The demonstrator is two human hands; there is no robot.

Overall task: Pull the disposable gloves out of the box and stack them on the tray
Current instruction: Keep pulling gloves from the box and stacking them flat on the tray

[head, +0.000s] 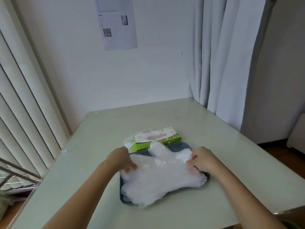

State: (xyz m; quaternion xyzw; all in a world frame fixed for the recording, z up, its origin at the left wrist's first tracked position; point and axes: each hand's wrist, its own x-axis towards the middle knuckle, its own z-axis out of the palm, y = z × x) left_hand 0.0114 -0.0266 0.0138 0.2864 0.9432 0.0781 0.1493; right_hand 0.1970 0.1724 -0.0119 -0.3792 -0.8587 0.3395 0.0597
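A dark grey rectangular plastic tray (pixel 185 144) lies on the pale green glass-topped surface (pixel 214 129), heaped with a pile of clear, thin plastic disposable gloves (pixel 161 177) whose edges hang over its near rim. The left grip (pixel 123 160) pinches the pile's left edge, fingers curled under the film. The right grip (pixel 200 160) pinches the right edge, fingers curled. Just behind the tray, touching its far rim, lies a green cardboard glove box (pixel 166 140) with a loose clear glove (pixel 140 138) spilling from its top. A white printed sheet with a QR code (pixel 118 22) hangs on the wall.
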